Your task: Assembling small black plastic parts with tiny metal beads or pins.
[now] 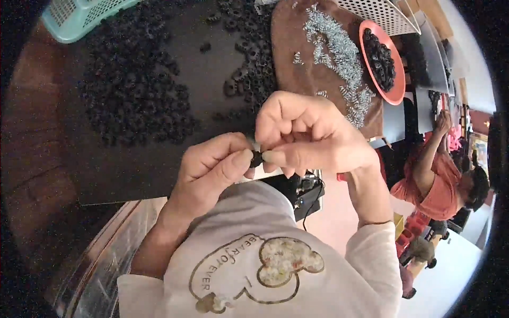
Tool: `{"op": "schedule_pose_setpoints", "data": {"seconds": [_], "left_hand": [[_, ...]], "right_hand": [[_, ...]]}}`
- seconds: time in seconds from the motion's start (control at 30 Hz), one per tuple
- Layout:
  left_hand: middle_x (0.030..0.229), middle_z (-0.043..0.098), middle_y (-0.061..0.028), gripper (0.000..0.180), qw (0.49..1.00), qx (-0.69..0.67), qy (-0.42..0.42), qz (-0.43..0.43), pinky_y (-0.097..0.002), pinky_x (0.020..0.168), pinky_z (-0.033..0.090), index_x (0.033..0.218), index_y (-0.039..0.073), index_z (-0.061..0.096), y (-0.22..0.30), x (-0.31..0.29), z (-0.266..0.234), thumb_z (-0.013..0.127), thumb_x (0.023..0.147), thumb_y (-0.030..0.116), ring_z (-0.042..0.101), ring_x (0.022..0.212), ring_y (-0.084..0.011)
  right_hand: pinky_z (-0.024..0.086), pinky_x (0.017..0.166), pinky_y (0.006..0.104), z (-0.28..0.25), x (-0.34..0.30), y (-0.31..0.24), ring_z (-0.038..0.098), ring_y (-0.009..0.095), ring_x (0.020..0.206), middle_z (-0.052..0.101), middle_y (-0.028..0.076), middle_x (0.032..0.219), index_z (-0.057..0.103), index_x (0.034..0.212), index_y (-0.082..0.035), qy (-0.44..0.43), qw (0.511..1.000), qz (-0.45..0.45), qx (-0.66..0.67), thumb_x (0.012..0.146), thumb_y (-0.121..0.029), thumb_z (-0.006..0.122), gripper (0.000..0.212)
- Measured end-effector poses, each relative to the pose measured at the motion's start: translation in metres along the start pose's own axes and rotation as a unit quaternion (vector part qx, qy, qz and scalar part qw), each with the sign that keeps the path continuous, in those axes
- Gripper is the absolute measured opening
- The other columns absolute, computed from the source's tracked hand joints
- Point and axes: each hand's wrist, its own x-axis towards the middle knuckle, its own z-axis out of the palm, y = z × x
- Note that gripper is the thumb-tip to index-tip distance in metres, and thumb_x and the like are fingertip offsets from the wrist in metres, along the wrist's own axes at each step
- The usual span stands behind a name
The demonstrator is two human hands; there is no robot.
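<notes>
My left hand (209,169) and my right hand (305,135) meet in front of my chest, above the near edge of the dark table (132,169). Between their fingertips they pinch one small black ring-shaped part (257,158), mostly hidden by my thumbs. Just beyond my hands lies a big heap of the same black parts (132,90). A spread of small silver metal springs (339,58) lies on a brown mat (289,47) past my right hand.
A red dish (395,95) filled with black parts sits at the right of the mat. A turquoise basket (79,16) stands at the far left, a white perforated tray (382,13) at the far right. Another person in an orange shirt (442,191) sits to the right.
</notes>
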Motion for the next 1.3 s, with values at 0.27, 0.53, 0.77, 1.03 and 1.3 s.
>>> {"op": "schedule_pose_setpoints", "data": {"seconds": [0.27,0.53,0.77,1.03,1.3], "left_hand": [[0.084,0.059,-0.0011,0.021,1.000,0.006,0.019,-0.007,-0.0213,0.062,0.043,0.096,-0.001,0.061,-0.001,-0.002,-0.002,0.057,0.095,0.021,0.052,0.070,-0.0066],[0.089,0.064,-0.0052,0.027,1.000,0.022,0.008,-0.011,-0.0251,0.064,0.051,0.100,-0.001,0.062,-0.005,0.000,-0.009,0.061,0.092,0.024,0.059,0.071,-0.0101],[0.085,0.060,-0.0015,0.022,0.999,0.034,0.021,0.012,-0.0213,0.060,0.041,0.096,-0.001,0.062,-0.002,0.000,-0.004,0.057,0.096,0.020,0.050,0.069,-0.0060],[0.079,0.054,0.0025,0.019,0.996,0.052,0.037,0.056,-0.0186,0.060,0.035,0.092,-0.001,0.061,-0.002,-0.002,-0.001,0.054,0.098,0.016,0.044,0.068,-0.0031],[0.077,0.062,-0.0056,0.023,0.998,0.059,0.036,0.004,-0.0221,0.054,0.040,0.096,-0.002,0.061,-0.001,0.001,-0.001,0.055,0.094,0.020,0.050,0.061,-0.0080]], "right_hand": [[0.045,0.054,0.0167,0.008,-0.003,0.001,0.057,0.005,0.064,0.060,0.002,0.082,0.054,0.103,0.001,0.019,1.000,-0.006,-0.011,0.082,0.007,0.065,0.024],[0.044,0.054,0.0164,0.007,-0.001,0.006,0.055,0.005,0.065,0.057,0.000,0.081,0.053,0.107,0.000,0.014,1.000,-0.017,-0.021,0.082,0.009,0.062,0.028],[0.043,0.057,0.0172,0.008,0.001,0.002,0.054,0.006,0.066,0.056,0.001,0.080,0.047,0.119,0.004,0.007,1.000,-0.009,-0.023,0.080,0.012,0.058,0.042],[0.043,0.056,0.0172,0.009,0.005,0.009,0.054,0.006,0.063,0.055,0.001,0.076,0.043,0.129,0.005,0.008,0.997,-0.045,-0.056,0.080,0.012,0.057,0.051],[0.044,0.051,0.0238,0.011,0.004,0.006,0.057,0.009,0.060,0.060,0.004,0.073,0.059,0.102,0.002,0.087,0.991,0.001,-0.099,0.092,-0.007,0.062,0.014]]}}
